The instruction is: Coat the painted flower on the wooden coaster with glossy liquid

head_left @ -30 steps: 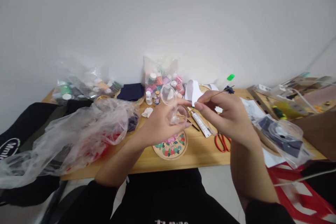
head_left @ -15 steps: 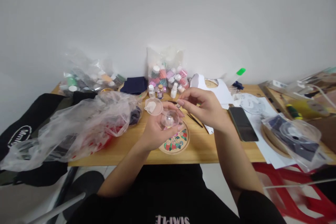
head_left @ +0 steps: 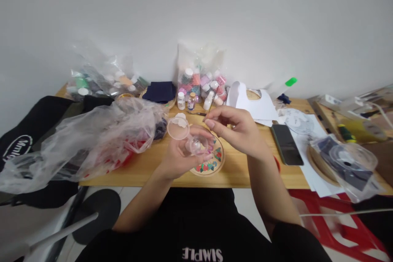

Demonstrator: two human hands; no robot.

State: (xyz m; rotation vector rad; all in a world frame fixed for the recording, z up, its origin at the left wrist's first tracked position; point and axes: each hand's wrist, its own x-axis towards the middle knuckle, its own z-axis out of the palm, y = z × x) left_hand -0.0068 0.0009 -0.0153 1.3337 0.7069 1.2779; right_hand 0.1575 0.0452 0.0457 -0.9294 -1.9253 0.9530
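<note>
My left hand (head_left: pixel 181 155) is wrapped round a small clear plastic cup (head_left: pixel 198 146), holding it above the table. The cup's round hinged lid (head_left: pixel 178 127) stands open on the left, with something white at its far edge. My right hand (head_left: pixel 235 129) is closed in a pinch, up and to the right of the cup. From its fingertips a thin dark stick (head_left: pixel 214 99), like a fine paintbrush, points upward. Beneath both hands lies a round wooden hoop piece (head_left: pixel 219 163) with a coloured fruit and leaf pattern, partly covered by my left hand.
Small bottles (head_left: pixel 191 102) and a bag of coloured jars (head_left: pixel 201 63) stand by the wall. A paintbrush (head_left: pixel 199 113) lies before them. Left is a crumpled plastic bag (head_left: pixel 113 131); right are a phone (head_left: pixel 287 144), white paper (head_left: pixel 327 188) and a bagged spool (head_left: pixel 350 161).
The view has shifted slightly. A thin dark stick now shows upright at my right fingertips. The cup in my left hand has tipped a little, with its lid still open.
</note>
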